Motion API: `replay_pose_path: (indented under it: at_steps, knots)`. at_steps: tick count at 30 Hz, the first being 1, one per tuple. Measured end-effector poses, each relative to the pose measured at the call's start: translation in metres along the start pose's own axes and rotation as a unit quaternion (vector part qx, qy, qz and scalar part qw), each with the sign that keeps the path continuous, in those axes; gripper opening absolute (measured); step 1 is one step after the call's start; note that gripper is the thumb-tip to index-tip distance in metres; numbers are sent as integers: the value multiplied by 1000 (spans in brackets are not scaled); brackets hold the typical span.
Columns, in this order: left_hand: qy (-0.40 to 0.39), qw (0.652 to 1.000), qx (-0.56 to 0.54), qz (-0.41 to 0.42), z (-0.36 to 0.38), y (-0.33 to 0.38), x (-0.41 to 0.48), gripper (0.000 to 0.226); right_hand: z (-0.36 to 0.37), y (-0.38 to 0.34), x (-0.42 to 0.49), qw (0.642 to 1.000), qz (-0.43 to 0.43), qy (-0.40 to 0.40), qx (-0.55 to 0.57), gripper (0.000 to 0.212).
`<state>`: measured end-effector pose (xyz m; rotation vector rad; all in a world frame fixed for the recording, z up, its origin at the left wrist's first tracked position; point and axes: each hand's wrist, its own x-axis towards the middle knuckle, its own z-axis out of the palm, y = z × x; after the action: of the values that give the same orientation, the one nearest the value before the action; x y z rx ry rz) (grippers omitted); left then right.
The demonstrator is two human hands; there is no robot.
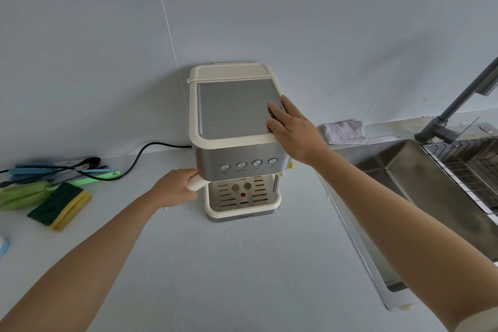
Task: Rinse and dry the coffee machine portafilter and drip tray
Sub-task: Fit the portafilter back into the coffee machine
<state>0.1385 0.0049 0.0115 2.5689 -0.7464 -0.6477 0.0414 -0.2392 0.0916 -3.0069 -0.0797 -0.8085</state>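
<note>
Of the portafilter you can see only the cream handle, jutting left from under the steel front of the coffee machine, with the fingers of your left hand wrapped round it. The drip tray sits seated in the machine's base on the tabletop. It has a cream rim, a slotted metal grate and a small red float near the middle.

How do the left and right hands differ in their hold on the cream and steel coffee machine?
The left hand curls its fingers round the cream portafilter handle; the right hand lies flat, fingers straight. The left hand sits low, under the button panel; the right hand rests on the grey metal top plate, at its right edge. Both touch the cream and steel coffee machine.
</note>
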Motion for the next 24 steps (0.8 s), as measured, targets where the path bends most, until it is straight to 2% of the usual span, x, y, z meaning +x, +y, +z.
replay_pose_path:
  at_steps: [2, 5, 8, 10, 13, 15, 18, 24]
  knots:
    - [1, 1000, 8, -5, -2, 0, -2, 32, 4, 2, -2, 999, -17, -11, 32, 20]
    - [6, 1000, 9, -14, 2, 3, -8, 33, 4, 5, -2, 999, -34, -2, 17, 17]
    - [19, 999, 6, -35, 13, 12, -18, 17, 6, 7, -2, 999, -50, 5, 7, 17]
    - [31, 998, -7, -56, 21, 18, -26, 14, 9, 10, -3, 999, -49, -1, 10, 19]
    - [49, 993, -60, -86, 35, 29, -33, 19, 10, 6, 0, 999, -25, 0, -36, 27]
    - [38, 985, -139, -98, 44, 39, -39, 21, 7, 3, 0, 1000, -6, -22, -18, 31]
    - [-30, 949, -293, -112, 48, 53, -47, 21, 5, 1, -1, 1000, -6, -2, 31, 20]
    - [-119, 864, -475, -119, 52, 62, -49, 22, 3, 1, 0, 998, -25, 2, -53, 25]
